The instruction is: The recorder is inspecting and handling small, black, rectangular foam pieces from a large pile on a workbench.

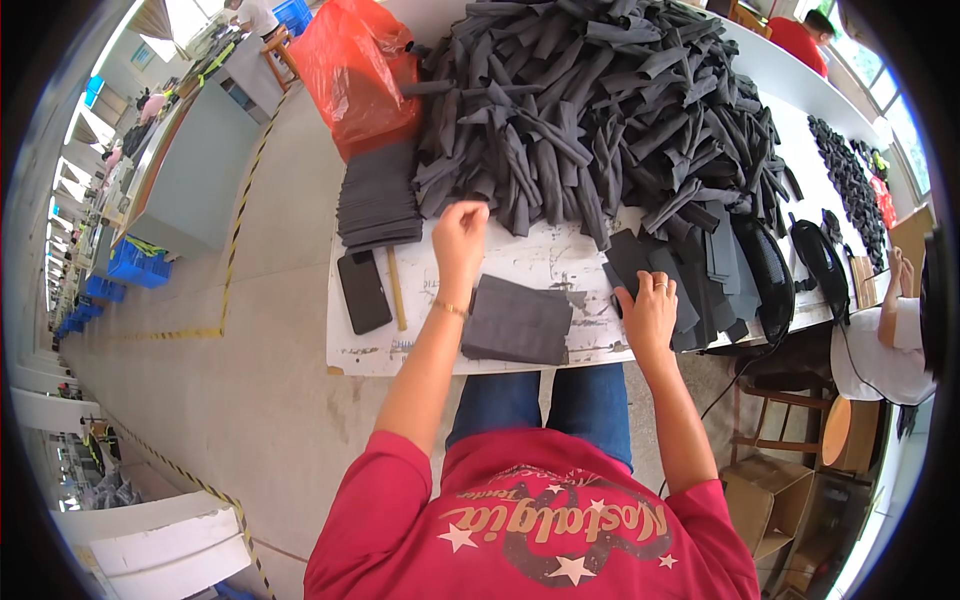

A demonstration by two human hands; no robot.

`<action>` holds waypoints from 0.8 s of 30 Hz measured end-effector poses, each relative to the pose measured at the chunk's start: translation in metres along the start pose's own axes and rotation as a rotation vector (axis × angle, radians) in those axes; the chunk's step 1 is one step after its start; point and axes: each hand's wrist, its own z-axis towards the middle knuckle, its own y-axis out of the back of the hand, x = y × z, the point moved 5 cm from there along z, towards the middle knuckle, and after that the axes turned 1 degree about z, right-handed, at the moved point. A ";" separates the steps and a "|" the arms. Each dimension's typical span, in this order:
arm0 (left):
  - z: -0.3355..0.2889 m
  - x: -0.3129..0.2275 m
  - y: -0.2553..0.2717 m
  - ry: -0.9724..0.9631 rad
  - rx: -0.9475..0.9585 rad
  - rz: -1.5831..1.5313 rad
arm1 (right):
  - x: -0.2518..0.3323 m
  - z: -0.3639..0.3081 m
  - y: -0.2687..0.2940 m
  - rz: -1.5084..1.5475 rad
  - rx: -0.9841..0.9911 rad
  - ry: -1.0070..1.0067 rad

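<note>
My left hand is raised over the white table between a neat stack of dark grey fabric pieces and a big loose heap of rolled dark strips. Its fingers are curled together, and whatever they may hold is too small to make out. Below it, near the front edge, lies a flat dark grey rectangular pile of fabric. My right hand rests with thumb and fingers apart on overlapping dark fabric pieces at the right.
A black phone and a thin wooden stick lie at the table's left. An orange plastic bag stands behind them. Black mesh items lie at the right, near another person's arm. Stools and cardboard boxes stand below.
</note>
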 end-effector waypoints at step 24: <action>-0.033 0.008 -0.013 0.706 0.300 -0.938 | 0.007 0.013 -0.017 -0.060 -0.086 0.333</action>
